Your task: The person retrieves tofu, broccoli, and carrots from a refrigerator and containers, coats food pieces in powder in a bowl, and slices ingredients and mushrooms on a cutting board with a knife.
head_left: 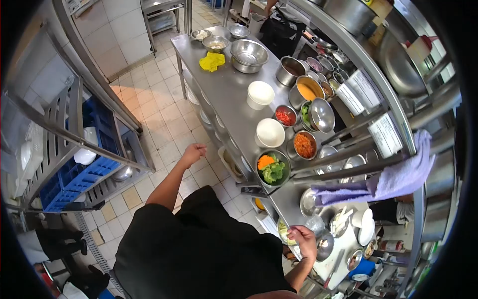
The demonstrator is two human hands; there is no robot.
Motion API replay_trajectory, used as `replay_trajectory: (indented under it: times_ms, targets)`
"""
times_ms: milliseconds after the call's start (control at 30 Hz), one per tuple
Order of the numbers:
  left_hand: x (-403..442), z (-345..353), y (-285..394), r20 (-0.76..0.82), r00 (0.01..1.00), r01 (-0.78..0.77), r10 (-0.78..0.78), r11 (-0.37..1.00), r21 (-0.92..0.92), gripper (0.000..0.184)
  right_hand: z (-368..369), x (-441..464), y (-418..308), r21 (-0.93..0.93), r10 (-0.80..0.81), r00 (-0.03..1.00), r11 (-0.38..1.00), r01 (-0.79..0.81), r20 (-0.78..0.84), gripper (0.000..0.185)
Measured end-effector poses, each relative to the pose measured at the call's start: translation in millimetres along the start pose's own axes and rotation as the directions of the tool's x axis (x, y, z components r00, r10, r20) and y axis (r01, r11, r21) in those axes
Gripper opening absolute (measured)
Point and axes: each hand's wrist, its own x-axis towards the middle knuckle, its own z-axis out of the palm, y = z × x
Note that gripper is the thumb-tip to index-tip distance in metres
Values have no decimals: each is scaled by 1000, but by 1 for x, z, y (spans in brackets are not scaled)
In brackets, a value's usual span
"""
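Observation:
My left hand (194,153) hangs over the tiled floor beside the steel counter (221,92). Its fingers are curled together, and I see nothing in them. My right hand (304,240) is raised at the counter's near right edge with its fingers bent inward; whether something small is inside them is hidden. Close to it are a metal bowl (325,245), a clear plastic-looking container (314,224) and a partly covered bowl of pale green food (284,231). Between my hands, a bowl of broccoli and carrot (273,169) sits on the counter's edge.
White bowls (261,94), a pot of orange liquid (307,88), diced carrot (304,145) and chopped red pieces (285,116) line the counter. A yellow cloth (212,61) lies farther back. A purple towel (373,188) hangs on the overhead rail. Left stands a rack with blue crates (79,172). Other people are partly visible.

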Motion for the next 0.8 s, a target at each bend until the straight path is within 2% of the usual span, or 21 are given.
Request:
replay_trajectory:
  times_ms: [67, 133, 200, 267, 333, 367, 433, 467, 533, 567, 600, 633, 667, 700, 733, 800]
  targets:
    - [21, -28, 18, -22, 1000, 1, -3, 995, -100, 26, 25, 22, -7, -20, 42, 998, 999, -42, 48, 20]
    - [71, -72, 41, -10, 998, -70, 69, 992, -101, 24, 60, 42, -23, -11, 17, 998, 1000, -16, 55, 19]
    - [129, -113, 81, -64, 987, -157, 148, 971, -179, 26, 100, 67, -39, 56, 5, 997, 998, -10, 75, 18]
    - [191, -148, 140, -153, 983, -145, 106, 951, -273, 28, 141, 106, -59, 113, -21, 997, 994, 13, 71, 17]
    - [284, -197, 180, -132, 984, -151, 116, 942, -299, 32, 189, 164, -88, 165, -66, 996, 985, 57, 52, 15]
    - [324, -212, 199, -184, 979, -137, 83, 943, -304, 32, 214, 196, -113, 197, -142, 990, 971, 138, 6, 14]
    - [402, -242, 244, -286, 958, -123, 29, 940, -319, 34, 257, 274, -183, 137, -173, 982, 974, 182, -72, 14]
    - [446, -257, 259, -287, 958, -126, 31, 939, -320, 35, 276, 318, -220, 126, -195, 975, 970, 208, -106, 15]
    - [529, -281, 270, -287, 958, -119, 18, 934, -337, 37, 299, 425, -282, 7, -339, 936, 940, 341, -94, 18]
    - [563, -287, 273, -318, 947, -155, 47, 933, -325, 39, 323, 473, -328, 24, -337, 932, 939, 343, -132, 22]
    - [584, -290, 282, -334, 939, -192, 80, 929, -317, 40, 332, 539, -351, 176, -371, 928, 911, 373, -42, 25]
    - [591, -287, 294, -349, 931, -220, 106, 926, -306, 40, 343, 604, -377, 100, -357, 932, 927, 361, -62, 31]
    - [601, -285, 298, -364, 922, -247, 132, 924, -291, 41, 367, 661, -403, 172, -381, 922, 906, 388, -72, 27]
    - [616, -283, 296, -360, 920, -256, 156, 934, -251, 45, 374, 724, -417, 115, -364, 931, 926, 361, 13, 28]
    - [629, -285, 294, -358, 915, -271, 185, 941, -205, 49, 387, 781, -426, -60, -378, 924, 925, 375, -54, 36]
    - [647, -290, 289, -328, 917, -289, 226, 944, -159, 52, 413, 868, -440, -318, -168, 960, 944, 91, -222, 40]
